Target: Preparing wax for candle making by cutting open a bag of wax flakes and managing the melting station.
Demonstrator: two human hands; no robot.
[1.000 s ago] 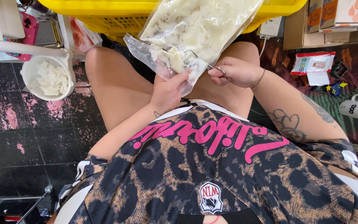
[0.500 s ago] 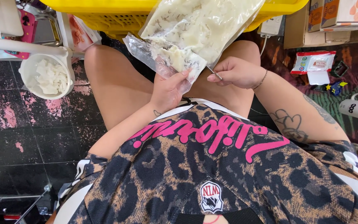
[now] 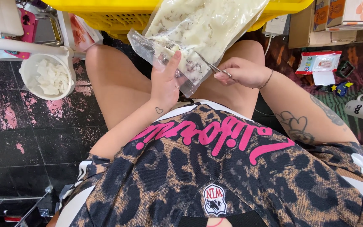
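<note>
My left hand (image 3: 166, 82) grips a small clear plastic bag (image 3: 164, 52) with white chunks in it, thumb raised along its front. My right hand (image 3: 243, 71) holds a thin metal utensil (image 3: 209, 64) whose tip reaches into the small bag's open side. A large clear bag (image 3: 209, 21) full of the same white pieces leans out of a yellow crate (image 3: 106, 17) above my knees. Both hands work over my lap.
A white bowl (image 3: 34, 86) with white pieces stands on the dark tiled floor at the left. On the right lie a red-and-white packet (image 3: 320, 63), a white mug (image 3: 362, 110) and cardboard boxes (image 3: 337, 17).
My left hand turned the small bag more upright, thumb now stretched up its front. The utensil in my right hand has pushed deeper into the bag.
</note>
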